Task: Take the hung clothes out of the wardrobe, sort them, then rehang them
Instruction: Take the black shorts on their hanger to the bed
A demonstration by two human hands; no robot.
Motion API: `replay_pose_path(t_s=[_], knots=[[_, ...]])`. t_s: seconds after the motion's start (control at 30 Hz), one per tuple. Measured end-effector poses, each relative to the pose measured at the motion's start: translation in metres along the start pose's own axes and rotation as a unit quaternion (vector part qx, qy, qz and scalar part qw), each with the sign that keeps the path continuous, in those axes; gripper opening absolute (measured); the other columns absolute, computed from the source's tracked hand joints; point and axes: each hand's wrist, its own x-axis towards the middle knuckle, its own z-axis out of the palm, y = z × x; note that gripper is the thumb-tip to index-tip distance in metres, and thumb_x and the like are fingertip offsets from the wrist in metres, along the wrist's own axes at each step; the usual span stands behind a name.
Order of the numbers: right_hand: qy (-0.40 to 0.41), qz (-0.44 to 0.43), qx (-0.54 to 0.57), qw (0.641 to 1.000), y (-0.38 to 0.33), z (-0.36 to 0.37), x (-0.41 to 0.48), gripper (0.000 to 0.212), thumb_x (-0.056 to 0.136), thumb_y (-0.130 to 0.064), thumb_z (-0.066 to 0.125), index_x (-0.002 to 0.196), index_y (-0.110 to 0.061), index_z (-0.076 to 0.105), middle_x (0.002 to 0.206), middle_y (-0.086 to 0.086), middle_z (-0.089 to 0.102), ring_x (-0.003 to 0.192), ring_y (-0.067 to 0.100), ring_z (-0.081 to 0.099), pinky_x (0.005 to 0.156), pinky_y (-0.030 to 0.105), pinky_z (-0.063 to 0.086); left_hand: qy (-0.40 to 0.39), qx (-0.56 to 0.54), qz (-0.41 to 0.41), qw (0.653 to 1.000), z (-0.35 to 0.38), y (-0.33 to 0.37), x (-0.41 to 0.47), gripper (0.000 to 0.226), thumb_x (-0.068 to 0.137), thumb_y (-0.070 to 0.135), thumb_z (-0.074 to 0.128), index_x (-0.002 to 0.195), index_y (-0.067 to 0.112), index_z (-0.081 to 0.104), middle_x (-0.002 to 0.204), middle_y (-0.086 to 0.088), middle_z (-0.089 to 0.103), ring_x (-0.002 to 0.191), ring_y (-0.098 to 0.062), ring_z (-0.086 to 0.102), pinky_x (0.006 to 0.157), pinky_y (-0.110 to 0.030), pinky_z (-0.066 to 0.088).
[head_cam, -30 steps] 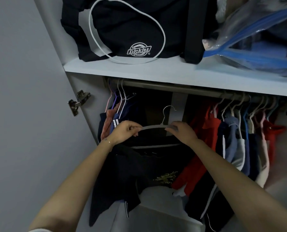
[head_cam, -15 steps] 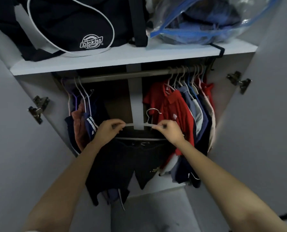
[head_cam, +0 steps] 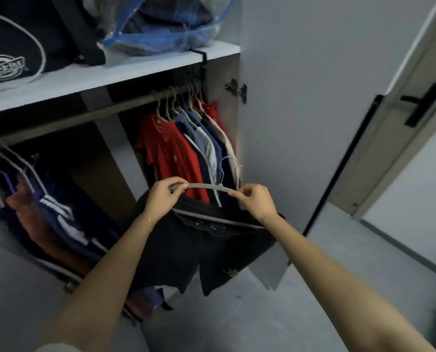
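The left hand (head_cam: 164,198) and right hand (head_cam: 257,203) each pinch an end of the hanger (head_cam: 206,186), dark shorts (head_cam: 199,247) draped below. It is probably best held level so they stay on.

Left hand (head_cam: 162,198), right hand (head_cam: 257,202) raised forward, level, both pinching.

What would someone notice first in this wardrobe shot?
The left hand and right hand grip a grey hanger carrying dark shorts, centre frame. Behind, a red shirt stands out on the rail, right side; a black bag sits on the shelf above.
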Motion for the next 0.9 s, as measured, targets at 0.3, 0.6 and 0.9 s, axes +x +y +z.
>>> replay_pose_path(t_s=[0.3, 0.6, 0.9], knots=[[0.139, 0.132, -0.054, 0.98, 0.096, -0.154, -0.11, 0.036, 0.081, -0.052, 0.072, 0.071, -0.018, 0.066, 0.063, -0.006, 0.061, 0.064, 0.015, 0.058, 0.06, 0.031, 0.046, -0.171, -0.036, 0.077, 0.982, 0.158, 0.129, 0.002, 0.027, 0.093, 0.013, 0.066, 0.078, 0.035, 0.066, 0.076, 0.018, 0.07, 0.07, 0.005, 0.064, 0.075, -0.011, 0.045], [0.257, 0.24, -0.072, 0.933, 0.176, -0.286, -0.258, 0.036, 0.082, -0.053, 0.071, 0.077, -0.018, 0.069, 0.074, -0.004, 0.069, 0.072, 0.014, 0.063, 0.062, 0.03, 0.049, -0.299, -0.105, 0.145, 0.937, 0.316, 0.265, -0.053, 0.015, 0.093, 0.022, 0.066, 0.084, 0.033, 0.071, 0.076, 0.014, 0.071, 0.079, -0.012, 0.069, 0.083, -0.043, 0.057], [0.405, 0.357, -0.066, 0.839, 0.23, -0.373, -0.396, 0.04, 0.081, -0.053, 0.071, 0.061, -0.022, 0.056, 0.055, -0.007, 0.054, 0.056, 0.01, 0.052, 0.054, 0.028, 0.036, -0.419, -0.131, 0.267, 0.858, 0.45, 0.413, -0.108, 0.018, 0.092, 0.03, 0.067, 0.082, 0.045, 0.07, 0.073, 0.01, 0.071, 0.078, -0.025, 0.068, 0.079, -0.049, 0.056]])
